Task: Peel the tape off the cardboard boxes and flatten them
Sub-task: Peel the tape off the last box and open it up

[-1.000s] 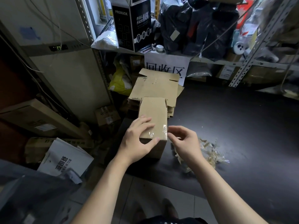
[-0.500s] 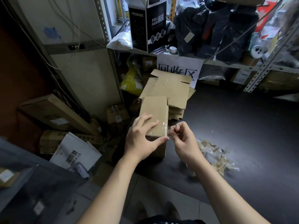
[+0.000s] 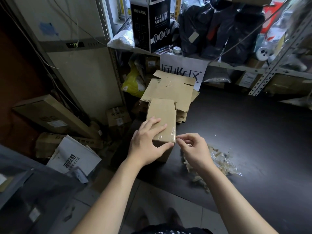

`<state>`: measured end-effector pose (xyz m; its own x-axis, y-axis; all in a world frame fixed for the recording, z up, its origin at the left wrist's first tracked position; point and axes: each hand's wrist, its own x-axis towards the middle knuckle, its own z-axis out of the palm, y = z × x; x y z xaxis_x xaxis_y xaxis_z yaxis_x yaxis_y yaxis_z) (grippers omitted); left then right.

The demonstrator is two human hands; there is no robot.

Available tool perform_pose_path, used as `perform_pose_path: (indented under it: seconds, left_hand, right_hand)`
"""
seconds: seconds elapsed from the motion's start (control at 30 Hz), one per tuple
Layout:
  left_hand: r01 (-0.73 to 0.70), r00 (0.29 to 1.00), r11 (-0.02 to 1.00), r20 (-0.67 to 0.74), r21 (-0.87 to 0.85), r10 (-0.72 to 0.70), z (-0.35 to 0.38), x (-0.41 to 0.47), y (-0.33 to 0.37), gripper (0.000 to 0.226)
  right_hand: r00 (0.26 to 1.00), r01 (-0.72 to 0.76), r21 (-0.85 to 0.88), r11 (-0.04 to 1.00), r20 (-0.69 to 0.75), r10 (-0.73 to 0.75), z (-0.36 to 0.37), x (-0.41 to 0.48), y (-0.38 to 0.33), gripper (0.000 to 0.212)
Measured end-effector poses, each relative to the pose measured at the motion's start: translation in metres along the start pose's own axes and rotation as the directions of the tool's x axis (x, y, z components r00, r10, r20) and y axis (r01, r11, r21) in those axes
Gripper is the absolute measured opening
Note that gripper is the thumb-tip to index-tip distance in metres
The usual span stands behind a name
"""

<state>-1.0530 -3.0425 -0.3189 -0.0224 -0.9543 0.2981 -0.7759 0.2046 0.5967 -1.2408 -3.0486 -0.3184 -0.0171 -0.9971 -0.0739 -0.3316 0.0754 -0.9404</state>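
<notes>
Just changed: the right hand (image 3: 194, 152) has been closed into a pinch on the end of the clear tape (image 3: 169, 134).
Left hand (image 3: 148, 142): kept flat, fingers straight, pressed on the small cardboard box (image 3: 162, 114).
Box place: set on the dark table (image 3: 253, 132), touching the flattened boxes (image 3: 168, 92).
Task meaning: the tape seems caught but not peeled yet, so a pull is likely needed next.
</notes>
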Motion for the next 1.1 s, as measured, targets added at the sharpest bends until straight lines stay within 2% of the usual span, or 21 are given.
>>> perform_pose_path:
  seconds: [0.2,0.37,0.47,0.63,0.73,0.77,0.87,0.97,1.1]
  left_hand:
    - [0.085,0.991,0.982,-0.113,0.169,-0.066,0.006,0.006,0.004,0.07]
    - [0.075,0.994,0.973,-0.091,0.22,-0.056,0.018,0.008,0.008,0.065]
    - [0.068,0.997,0.969,-0.042,0.239,-0.06,0.014,0.008,0.009,0.065]
    - [0.026,1.0,0.974,-0.006,0.224,-0.026,0.007,0.004,0.005,0.069]
    - [0.032,0.999,0.981,-0.032,0.189,-0.027,0.004,0.004,0.0,0.064]
    - [0.035,0.999,0.983,-0.035,0.18,-0.03,0.003,0.005,-0.002,0.06]
    - [0.027,0.999,0.984,-0.037,0.176,-0.021,0.002,0.004,-0.004,0.058]
    - [0.019,0.998,0.981,-0.057,0.195,-0.008,0.004,0.002,-0.001,0.054]
    - [0.037,0.996,0.976,-0.088,0.212,-0.019,0.007,-0.001,0.002,0.051]
  right_hand:
    - [0.999,0.03,0.152,0.988,0.018,-0.033,-0.009,-0.013,-0.006,0.01]
    - [0.996,0.092,0.28,0.956,-0.022,-0.089,-0.015,-0.017,-0.011,0.012]
    - [0.998,0.066,0.325,0.943,-0.032,-0.059,-0.016,-0.014,-0.012,0.007]
    - [0.998,0.018,0.338,0.941,-0.069,0.006,-0.003,-0.011,-0.005,0.038]
    - [0.995,0.013,0.353,0.936,-0.095,0.022,0.003,-0.01,-0.003,0.07]
    - [0.994,0.003,0.344,0.939,-0.108,0.036,0.004,-0.009,-0.002,0.071]
    - [0.978,-0.061,0.394,0.917,-0.159,0.134,0.008,-0.007,-0.003,0.045]
    - [0.968,-0.091,0.343,0.935,-0.188,0.164,0.011,-0.005,-0.002,0.025]
    - [0.959,-0.152,0.298,0.942,-0.187,0.214,0.014,-0.003,-0.003,0.015]
